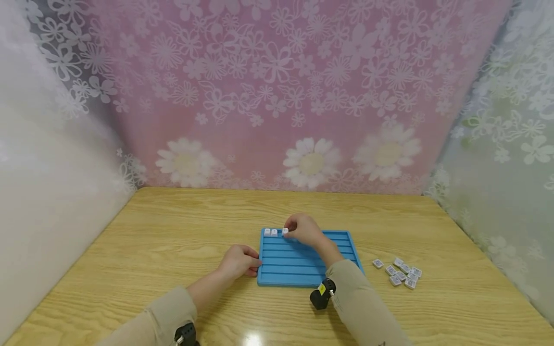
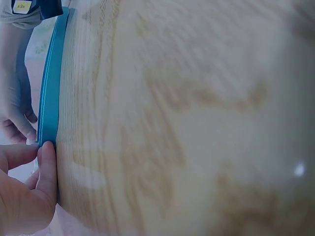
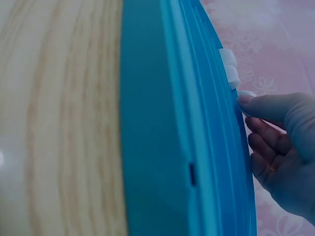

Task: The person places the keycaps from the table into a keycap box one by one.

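Note:
A blue ridged tray (image 1: 290,266) lies on the wooden table. Near its upper left corner, two small white keycap-like tiles (image 1: 270,233) stand side by side in the top row. My right hand (image 1: 305,230) reaches across the tray and pinches another white tile (image 1: 285,231) between thumb and fingers, a small gap to the right of those two. In the right wrist view, the thumb (image 3: 270,105) covers much of this held tile. My left hand (image 1: 238,262) holds the tray's left edge; the left wrist view shows its fingertips (image 2: 47,152) at the blue rim.
Several white tiles with dark marks (image 1: 400,276) lie loosely grouped on the table (image 1: 195,216) to the right of the tray. One tile (image 1: 378,263) sits apart, closer to the tray. A pink floral curtain (image 1: 259,120) hangs behind the table, with pale panels at both sides.

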### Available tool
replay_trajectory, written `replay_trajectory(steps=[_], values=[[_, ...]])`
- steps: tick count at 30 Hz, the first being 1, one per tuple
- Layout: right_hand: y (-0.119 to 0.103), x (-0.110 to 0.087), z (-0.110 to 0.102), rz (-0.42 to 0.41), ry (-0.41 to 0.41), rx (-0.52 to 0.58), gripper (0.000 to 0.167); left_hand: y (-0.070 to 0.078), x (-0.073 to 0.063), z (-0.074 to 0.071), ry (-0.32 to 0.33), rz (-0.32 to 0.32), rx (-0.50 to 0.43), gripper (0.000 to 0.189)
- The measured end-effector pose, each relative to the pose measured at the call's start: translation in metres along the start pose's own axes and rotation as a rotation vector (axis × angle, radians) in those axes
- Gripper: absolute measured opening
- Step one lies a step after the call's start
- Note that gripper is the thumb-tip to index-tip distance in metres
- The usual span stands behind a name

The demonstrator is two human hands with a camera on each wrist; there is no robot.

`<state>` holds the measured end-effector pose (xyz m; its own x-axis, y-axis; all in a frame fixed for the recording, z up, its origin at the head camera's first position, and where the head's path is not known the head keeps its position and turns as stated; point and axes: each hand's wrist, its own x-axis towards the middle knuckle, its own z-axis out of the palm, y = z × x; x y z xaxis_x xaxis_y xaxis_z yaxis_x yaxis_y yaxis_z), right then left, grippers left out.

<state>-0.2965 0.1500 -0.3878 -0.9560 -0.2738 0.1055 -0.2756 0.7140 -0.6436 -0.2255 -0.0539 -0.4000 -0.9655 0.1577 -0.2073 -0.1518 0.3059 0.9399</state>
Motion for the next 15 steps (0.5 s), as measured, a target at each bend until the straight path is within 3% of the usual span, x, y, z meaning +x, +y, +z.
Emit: replay_trajectory(steps=[15], values=[[-0.0033, 0.0008, 0.0023, 0.006, -0.022, -0.050, 0.010, -0.0006, -0.0012, 0.0004, -0.001, 0.002, -0.002, 0.018]])
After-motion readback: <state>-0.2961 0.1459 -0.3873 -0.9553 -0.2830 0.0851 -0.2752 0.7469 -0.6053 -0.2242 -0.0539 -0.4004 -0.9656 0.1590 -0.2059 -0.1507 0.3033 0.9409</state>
